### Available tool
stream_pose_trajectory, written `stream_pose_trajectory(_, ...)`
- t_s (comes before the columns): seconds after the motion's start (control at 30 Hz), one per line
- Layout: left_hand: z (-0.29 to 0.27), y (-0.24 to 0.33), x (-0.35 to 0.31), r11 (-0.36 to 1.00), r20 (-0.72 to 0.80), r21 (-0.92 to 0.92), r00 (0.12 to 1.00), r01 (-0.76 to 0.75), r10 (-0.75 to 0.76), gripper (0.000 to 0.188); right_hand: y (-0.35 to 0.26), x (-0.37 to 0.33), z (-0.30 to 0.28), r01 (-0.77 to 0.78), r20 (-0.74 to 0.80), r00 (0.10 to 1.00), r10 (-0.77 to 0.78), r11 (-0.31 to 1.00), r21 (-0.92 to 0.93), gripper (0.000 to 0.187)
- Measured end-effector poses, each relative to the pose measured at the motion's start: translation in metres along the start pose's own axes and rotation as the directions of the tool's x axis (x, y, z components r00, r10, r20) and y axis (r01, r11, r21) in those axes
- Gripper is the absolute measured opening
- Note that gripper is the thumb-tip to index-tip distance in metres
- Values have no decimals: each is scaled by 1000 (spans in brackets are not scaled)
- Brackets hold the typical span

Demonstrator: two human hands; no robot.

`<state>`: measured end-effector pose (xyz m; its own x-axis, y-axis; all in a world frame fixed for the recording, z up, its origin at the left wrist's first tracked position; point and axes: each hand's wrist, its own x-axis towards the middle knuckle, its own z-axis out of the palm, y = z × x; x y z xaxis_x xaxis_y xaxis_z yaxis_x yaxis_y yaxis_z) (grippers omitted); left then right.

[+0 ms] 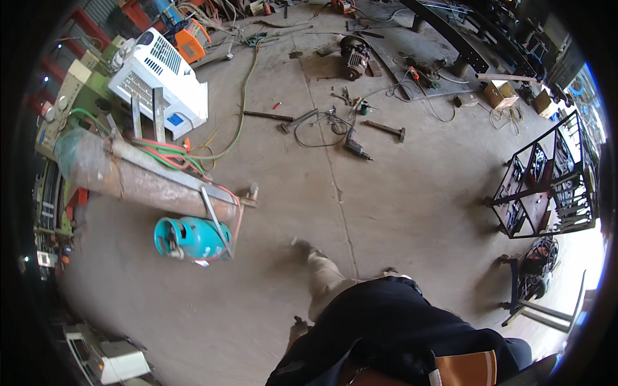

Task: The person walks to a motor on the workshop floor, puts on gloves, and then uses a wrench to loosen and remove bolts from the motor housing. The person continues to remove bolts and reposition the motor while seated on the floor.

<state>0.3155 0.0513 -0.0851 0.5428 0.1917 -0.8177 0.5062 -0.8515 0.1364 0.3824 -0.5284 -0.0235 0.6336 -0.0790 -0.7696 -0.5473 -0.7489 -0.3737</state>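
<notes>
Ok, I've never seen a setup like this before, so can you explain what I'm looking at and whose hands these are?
There is no robot here, just a person whose dark blue clothing fills the bottom. The single picture comes from a wide fisheye camera on their head, looking down, so straight edges bend near the rim.

What seems to be their left hand shows small at the lower edge; whether it holds anything is too unclear to tell. The right hand is out of view.

Nearest on the left is a teal metal gas bottle, beside a long rusty metal cylinder. Ahead, on the grey concrete floor, lie a dark corded power drill and a wooden-handled hammer. A black metal-framed rack stands at right.
</notes>
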Motion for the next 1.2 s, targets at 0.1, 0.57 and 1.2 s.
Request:
stream_pose_trajectory(0.1,-60,-28,62,970,172,-145,970,197,-172,65,-56,-6,4,-14,82,996,18,999,-50,44)
stream_pose_trajectory(0.57,-440,139,243,927,-426,-361,902,-105,-64,54,-166,-2,-14,127,508,857,-90,991,-38,51)
stream_pose_trajectory(1.2,-551,323,310,964,-49,-178,976,199,-210,58,-346,239,-279,146,673,636,-377,915,375,79)
